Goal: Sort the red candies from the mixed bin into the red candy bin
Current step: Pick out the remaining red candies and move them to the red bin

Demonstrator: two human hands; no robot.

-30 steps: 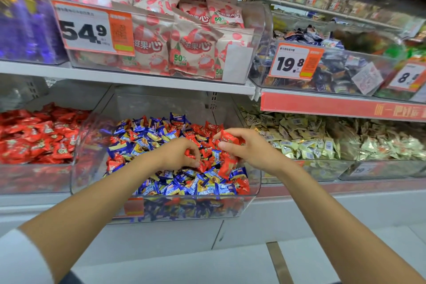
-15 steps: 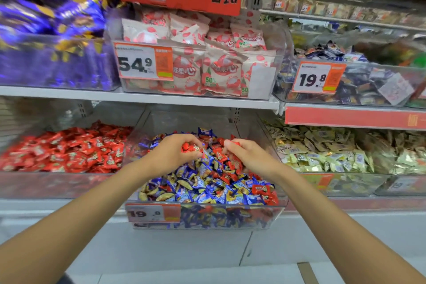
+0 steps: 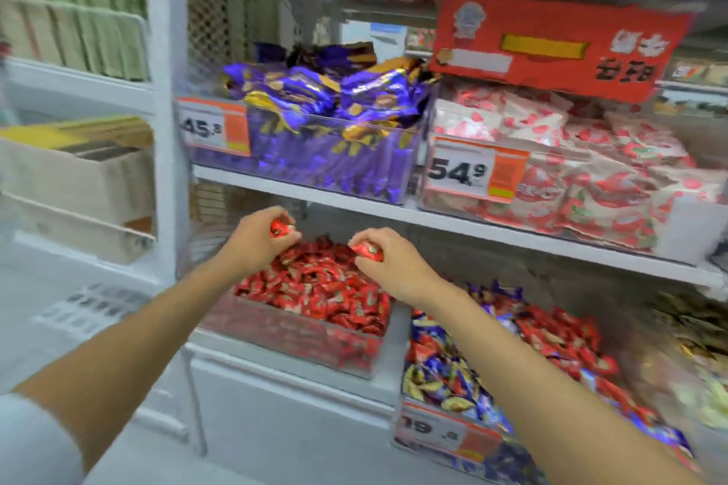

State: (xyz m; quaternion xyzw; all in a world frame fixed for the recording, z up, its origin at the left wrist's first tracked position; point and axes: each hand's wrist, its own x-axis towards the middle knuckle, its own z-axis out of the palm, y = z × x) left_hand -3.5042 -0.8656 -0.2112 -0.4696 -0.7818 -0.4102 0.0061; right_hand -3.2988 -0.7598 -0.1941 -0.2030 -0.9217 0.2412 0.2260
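Both hands hover over the red candy bin [image 3: 283,331], a clear bin full of red wrapped candies on the lower shelf. My left hand [image 3: 252,240] grips red candies [image 3: 281,228] in its curled fingers above the bin's back. My right hand [image 3: 390,264] holds red candies [image 3: 368,250] above the bin's right side. The mixed bin [image 3: 445,439], with red, blue and gold candies, stands right of the red one, under my right forearm.
On the shelf above stand a bin of purple bags [image 3: 327,142] and a bin of white-and-red bags [image 3: 571,185] with price tags. A white upright post [image 3: 161,110] borders the shelf on the left, with boxes [image 3: 78,177] beyond it.
Both hands rose out of the mixed bin with red candies and moved left over the red candy bin. The view swung left.
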